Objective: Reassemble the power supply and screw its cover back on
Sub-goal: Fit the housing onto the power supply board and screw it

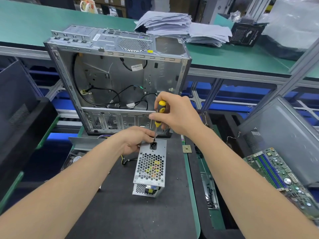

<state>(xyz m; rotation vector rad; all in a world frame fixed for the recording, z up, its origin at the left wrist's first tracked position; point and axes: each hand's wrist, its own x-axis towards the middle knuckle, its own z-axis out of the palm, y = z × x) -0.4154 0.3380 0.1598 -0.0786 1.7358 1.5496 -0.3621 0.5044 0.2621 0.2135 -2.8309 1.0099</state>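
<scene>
Power supply (151, 167) stands on end on the dark counter (120, 213), socket face up. The left hand (136, 140) has fingers wrapped round its top edge; the right hand (174, 114) grips the screwdriver (159, 116), tip by the socket. Off-square pressure could slip the tip, or topple the unit.

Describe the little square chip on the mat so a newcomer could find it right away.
Start at the open computer case standing at the back of the dark mat. Drop to the silver power supply in front of it, then look just right. The chip lies flat there, alone: small, square and gold-brown.
</scene>
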